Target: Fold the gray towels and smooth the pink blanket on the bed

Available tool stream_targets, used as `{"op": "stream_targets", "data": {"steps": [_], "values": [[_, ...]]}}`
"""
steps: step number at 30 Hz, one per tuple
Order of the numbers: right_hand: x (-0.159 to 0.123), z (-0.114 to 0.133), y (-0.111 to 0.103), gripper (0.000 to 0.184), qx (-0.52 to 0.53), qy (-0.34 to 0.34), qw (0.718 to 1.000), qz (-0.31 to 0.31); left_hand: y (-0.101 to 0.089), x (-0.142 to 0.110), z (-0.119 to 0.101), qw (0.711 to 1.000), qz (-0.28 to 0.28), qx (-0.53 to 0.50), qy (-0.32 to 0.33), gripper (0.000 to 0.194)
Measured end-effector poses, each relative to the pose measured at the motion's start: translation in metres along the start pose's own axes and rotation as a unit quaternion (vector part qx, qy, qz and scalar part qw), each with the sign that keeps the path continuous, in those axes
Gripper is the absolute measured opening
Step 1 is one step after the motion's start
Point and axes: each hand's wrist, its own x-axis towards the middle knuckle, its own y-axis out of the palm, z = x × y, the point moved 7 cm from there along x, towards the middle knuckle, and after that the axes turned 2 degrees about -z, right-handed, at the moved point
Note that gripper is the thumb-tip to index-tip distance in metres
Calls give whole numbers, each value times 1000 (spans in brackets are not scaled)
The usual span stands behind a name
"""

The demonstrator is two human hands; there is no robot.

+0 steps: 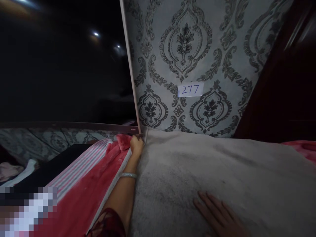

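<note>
Lying at far left: pale rumpled cloths (11,172), near a dark flat surface (66,161); above, a large dark screen (64,72). Next, one striped cloth (82,163), pink, white and grey, adjoining a red plush cloth (98,184); by its look thick, limp, easily folded. Left hand (136,144), bangle (129,175) at the wrist: fingers curled at the far left corner of the grey cloth, just under the screen's lower corner; fingertips hidden, so whether they pinch the edge cannot be told. Grey cloth (182,164): one large piece, spread rightward from the left forearm, far edge along the patterned wall (186,46). Judged soft, floppy, not fragile, hardly slippery; light at a corner, likely to drag as a whole. Best hold: hem or corner, a flat palm steadying the middle. Right hand (219,214): laid on the grey cloth, fingers extended, grasping nothing. Far right: dark glossy panel (283,82); below, a pinkish-red cloth (304,149). Containers: none discernible.
</note>
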Motion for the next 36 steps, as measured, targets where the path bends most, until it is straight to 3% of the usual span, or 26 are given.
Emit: {"op": "stream_targets", "data": {"steps": [3,6,9,11,15,19,23,27,30,32,34,36], "values": [[0,-1,1,75,10,6,1000,1,14,-21,-28,991,56,72,98,31],[1,-3,3,74,24,22,999,24,44,-51,-51,954,147,132,225,31],[2,-1,1,70,52,37,997,44,62,-60,-47,926,163,160,300,52],[2,4,-4,66,71,47,995,50,68,-48,-27,918,172,205,291,60],[1,17,-18,60,79,94,991,53,63,-20,7,933,144,249,216,60],[5,27,-32,59,87,122,987,56,60,-17,3,938,120,246,212,56],[9,31,-44,58,109,131,982,80,60,-27,-16,929,149,246,232,53],[12,34,-54,59,119,133,980,85,59,-76,-42,906,188,228,305,57],[13,34,-59,61,120,139,980,83,63,-151,-55,843,281,191,417,58],[13,35,-60,61,116,144,979,80,60,-194,-55,811,300,172,472,60],[13,37,-61,61,107,143,981,77,55,-216,-53,812,286,170,480,60],[15,41,-61,60,91,137,984,68,53,-221,-51,821,275,176,469,60]]}}
